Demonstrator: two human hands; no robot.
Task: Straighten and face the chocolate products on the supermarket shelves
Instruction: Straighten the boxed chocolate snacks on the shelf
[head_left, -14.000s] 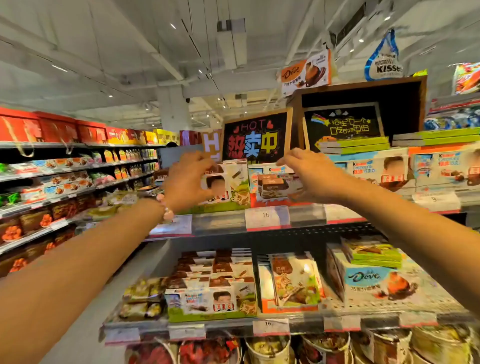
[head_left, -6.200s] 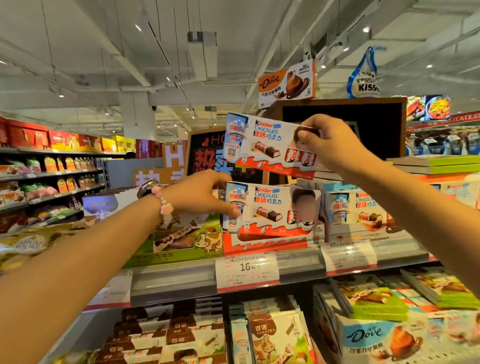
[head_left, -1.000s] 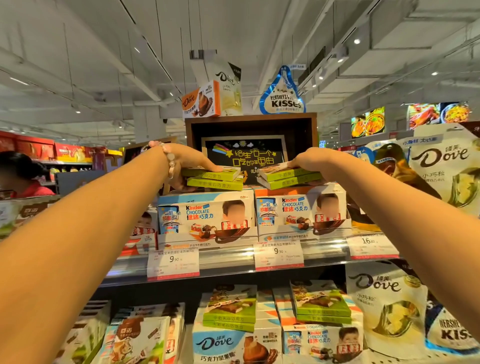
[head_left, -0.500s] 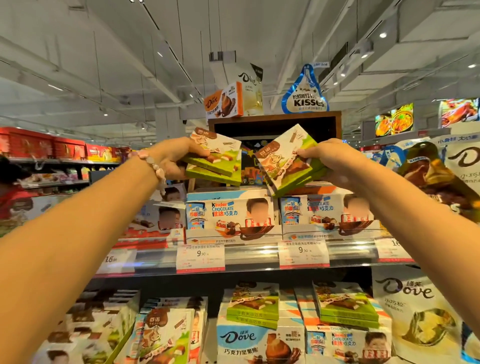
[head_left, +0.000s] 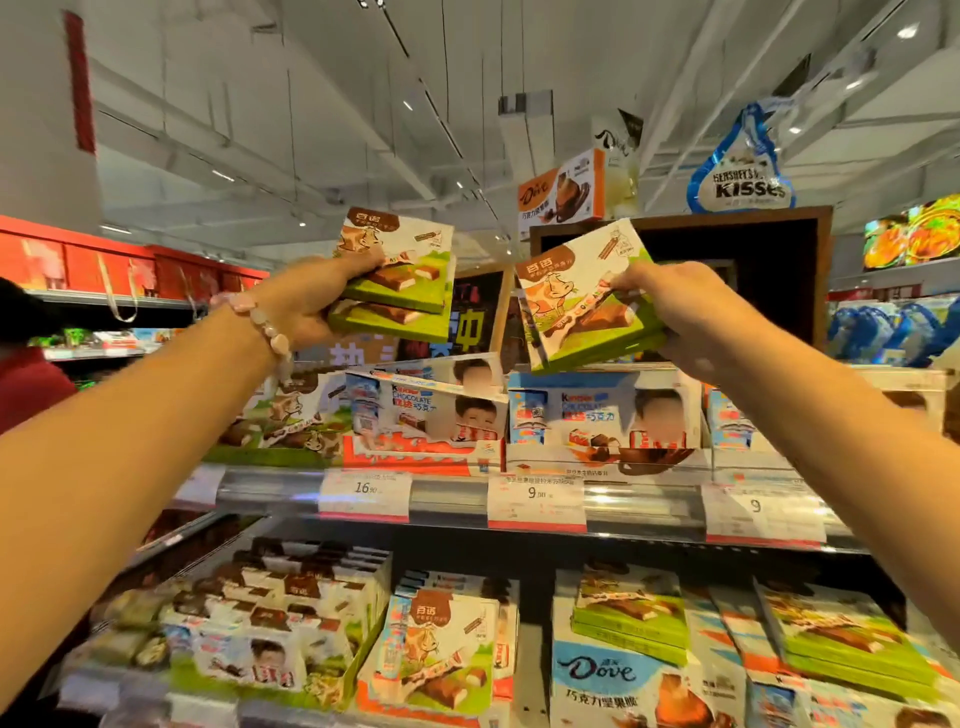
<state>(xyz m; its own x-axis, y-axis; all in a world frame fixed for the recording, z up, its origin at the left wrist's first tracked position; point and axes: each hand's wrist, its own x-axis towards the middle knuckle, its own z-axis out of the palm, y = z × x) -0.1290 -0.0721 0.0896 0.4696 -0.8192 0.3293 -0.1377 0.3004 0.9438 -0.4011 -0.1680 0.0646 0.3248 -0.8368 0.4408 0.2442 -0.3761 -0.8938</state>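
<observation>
Green-white boxes (head_left: 400, 280), apparently stacked, in left hand (head_left: 306, 306).

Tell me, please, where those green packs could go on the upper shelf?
The right Kinder carton looks bare on top, beneath your right hand. The left Kinder carton carries a tilted box; below the price rail is packed.

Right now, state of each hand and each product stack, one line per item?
left hand: raised, grips two green cow boxes.
left green boxes: off the shelf, stacked, tilted.
right hand: raised, pinches the other green stack.
right green boxes: off the shelf, tilted, front toward the camera.
Kinder display boxes: on the top shelf, facing out.
</observation>
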